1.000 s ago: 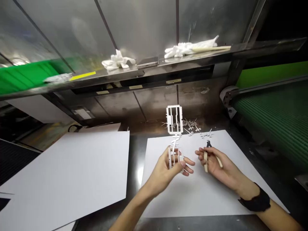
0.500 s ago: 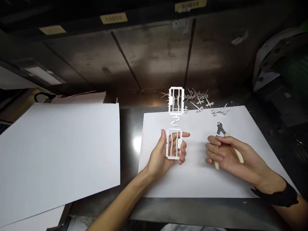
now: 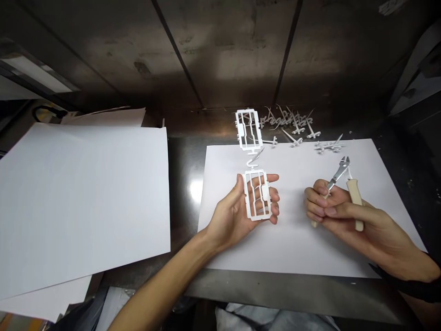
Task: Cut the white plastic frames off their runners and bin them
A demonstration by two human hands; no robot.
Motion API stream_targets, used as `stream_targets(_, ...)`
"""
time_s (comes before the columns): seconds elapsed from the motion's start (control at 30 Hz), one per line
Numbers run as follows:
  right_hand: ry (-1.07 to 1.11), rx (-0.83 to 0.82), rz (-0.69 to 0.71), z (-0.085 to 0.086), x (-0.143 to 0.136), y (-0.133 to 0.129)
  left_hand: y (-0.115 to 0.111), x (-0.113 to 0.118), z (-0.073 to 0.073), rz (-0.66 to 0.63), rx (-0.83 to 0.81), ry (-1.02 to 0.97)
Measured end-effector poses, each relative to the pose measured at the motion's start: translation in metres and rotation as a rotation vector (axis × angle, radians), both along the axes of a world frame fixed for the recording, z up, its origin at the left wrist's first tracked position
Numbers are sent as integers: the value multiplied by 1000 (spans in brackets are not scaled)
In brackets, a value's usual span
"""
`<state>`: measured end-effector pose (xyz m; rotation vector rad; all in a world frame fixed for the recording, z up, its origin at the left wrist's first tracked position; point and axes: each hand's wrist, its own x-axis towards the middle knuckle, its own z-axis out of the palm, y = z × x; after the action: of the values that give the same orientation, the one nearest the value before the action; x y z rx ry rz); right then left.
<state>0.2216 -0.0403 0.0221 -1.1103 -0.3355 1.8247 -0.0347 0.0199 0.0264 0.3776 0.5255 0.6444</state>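
Observation:
My left hand [image 3: 229,214] is closed on a white plastic sprue frame [image 3: 265,192], with the thumb on its left edge and the fingers behind it. A thin curved runner joins this lower rectangle to a second rectangle [image 3: 241,130], which sticks out above the hand. A pale sliver overlaps the runner; whether it is attached I cannot tell. To the right, my right hand [image 3: 339,214] grips a pair of nippers [image 3: 341,170] with cream handles. Their jaws point up, slightly parted, and the handles are spread. The nippers are apart from the frame.
Below both hands lies a large white sheet [image 3: 275,255] on a metal table [image 3: 186,184]. Small white plastic pieces [image 3: 296,122], shaped like little aeroplanes, are piled behind the sheet. More white paper [image 3: 86,193] lies at the left. A metal wall [image 3: 227,55] closes off the back.
The view has tipped downward. My right hand has shifted right and turned the nippers, whose handles now show spread wider. The sprue frame has tilted slightly in my left hand.

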Motion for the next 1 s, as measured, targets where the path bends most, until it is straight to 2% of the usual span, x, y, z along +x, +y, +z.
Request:
stream_targets(0.13, 0, 20, -18, -2, 0, -1, 0, 0, -4, -18, 9, -17)
stream_targets(0.23, -14, 55, -88, -4, -1, -1, -1, 0, -6, -38, 30, -24)
stream_targets(0.47, 44, -6, -138, -8, -3, 7, -5, -1, -5, -68, 62, -7)
stream_targets(0.63, 74, 21, -75, -12, -3, 6, -5, -1, -7, -75, 94, 3)
stream_targets(0.83, 270, 41, -10, -9, -2, 3, -6, -1, -15, -82, 73, 54)
stream_targets(1.0, 215, 64, -75, -9, 2, 4, -3, -4, -16, -134, 232, 71)
